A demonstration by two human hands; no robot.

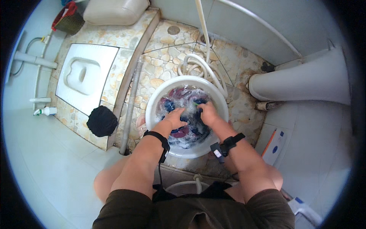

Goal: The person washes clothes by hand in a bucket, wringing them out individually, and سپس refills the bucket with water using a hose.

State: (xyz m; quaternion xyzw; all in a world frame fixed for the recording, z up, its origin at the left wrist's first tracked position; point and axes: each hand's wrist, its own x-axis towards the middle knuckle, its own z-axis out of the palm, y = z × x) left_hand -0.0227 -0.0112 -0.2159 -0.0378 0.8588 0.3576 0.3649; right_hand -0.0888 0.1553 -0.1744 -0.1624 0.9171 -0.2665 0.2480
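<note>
A white round basin (149, 114) stands on the pebble-patterned floor, holding soapy water and wet laundry. Dark blue cloth (198, 129) and maroon cloth (180, 133) lie soaked among the suds. My left hand (176, 118) is over the left middle of the basin, fingers apart at the foamy surface, gripping nothing that I can see. On the right side, my right hand (207, 113) has its fingers curled down on the dark blue cloth, beside a small green bit (196, 104). Its fingertips are partly hidden. Both wrists wear black straps with small devices.
A coiled pale hose (202, 68) touches the basin's far side. To the left are a grey corrugated pipe (131, 103), a raised squat toilet (82, 76), a black bundle (102, 121) and a spray bottle (47, 111). A white pedestal (297, 82) stands right.
</note>
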